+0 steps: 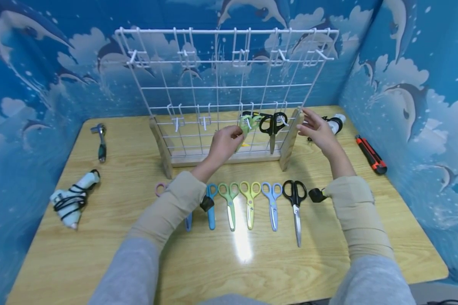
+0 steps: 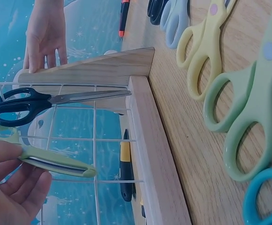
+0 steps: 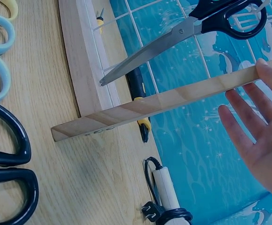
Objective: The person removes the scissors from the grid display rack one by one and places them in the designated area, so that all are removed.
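Note:
My left hand (image 1: 226, 142) pinches a pair of green scissors (image 2: 56, 161) at a hook on the lower row of a white wire rack (image 1: 229, 87). Their blades point down in front of the grid. Just to the right, black-handled scissors (image 1: 272, 127) hang from another hook. My right hand (image 1: 316, 129) is at the top of the rack's right wooden upright (image 3: 164, 98), with the thumb against one side and the other fingers reaching behind it. On the table before the rack lies a row of scissors, including green (image 1: 229, 203), yellow (image 1: 249, 203), light blue (image 1: 272, 203) and black ones (image 1: 295, 203).
A ratchet (image 1: 101, 142) and a white tool wrapped in black cord (image 1: 74, 197) lie at the left. On the right are a red and black utility knife (image 1: 371, 154) and a white corded object (image 1: 336, 123). Yellow-and-black tools (image 2: 125, 166) lie behind the rack. Dolphin-printed curtains surround the table.

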### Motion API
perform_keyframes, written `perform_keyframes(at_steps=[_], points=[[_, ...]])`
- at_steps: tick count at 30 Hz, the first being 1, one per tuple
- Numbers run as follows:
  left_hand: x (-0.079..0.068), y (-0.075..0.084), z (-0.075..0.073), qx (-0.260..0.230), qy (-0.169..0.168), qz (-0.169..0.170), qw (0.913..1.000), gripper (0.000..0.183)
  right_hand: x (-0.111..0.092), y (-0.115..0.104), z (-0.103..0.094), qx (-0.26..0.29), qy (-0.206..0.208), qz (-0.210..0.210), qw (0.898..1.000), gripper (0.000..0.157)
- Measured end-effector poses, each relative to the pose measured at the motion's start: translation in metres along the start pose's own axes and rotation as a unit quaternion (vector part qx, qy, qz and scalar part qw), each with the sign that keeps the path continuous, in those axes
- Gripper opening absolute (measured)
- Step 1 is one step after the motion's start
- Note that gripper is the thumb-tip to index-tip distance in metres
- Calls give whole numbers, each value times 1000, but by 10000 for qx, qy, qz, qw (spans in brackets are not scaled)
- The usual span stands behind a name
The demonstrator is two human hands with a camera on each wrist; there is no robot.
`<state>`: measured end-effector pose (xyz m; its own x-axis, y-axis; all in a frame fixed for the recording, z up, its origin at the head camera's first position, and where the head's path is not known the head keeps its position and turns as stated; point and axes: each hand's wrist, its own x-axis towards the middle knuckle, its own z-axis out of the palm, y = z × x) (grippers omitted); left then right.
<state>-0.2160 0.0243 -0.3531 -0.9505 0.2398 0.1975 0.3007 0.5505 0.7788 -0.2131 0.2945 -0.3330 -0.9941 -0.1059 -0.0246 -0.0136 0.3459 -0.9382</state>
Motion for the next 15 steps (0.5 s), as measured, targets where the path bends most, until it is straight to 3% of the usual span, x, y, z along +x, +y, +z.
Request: perform_keyframes(at_steps=[5,11,14,15], points=[[-4,0,-5,96,72,120,9999,15,0,-1,0,-47,-10,13,10000,61],[-10,3,-14,564,234,594,9964,16,-1,-3,0,-34,-34,-39,10000,59],[-14,6,-17,618,210,782,9948,14,9,14,-6,18,-104,-114,9999,59],[-15,6,-17,607,176,834,9945,13,18,29,-10,212,-129,-174,9995,59]])
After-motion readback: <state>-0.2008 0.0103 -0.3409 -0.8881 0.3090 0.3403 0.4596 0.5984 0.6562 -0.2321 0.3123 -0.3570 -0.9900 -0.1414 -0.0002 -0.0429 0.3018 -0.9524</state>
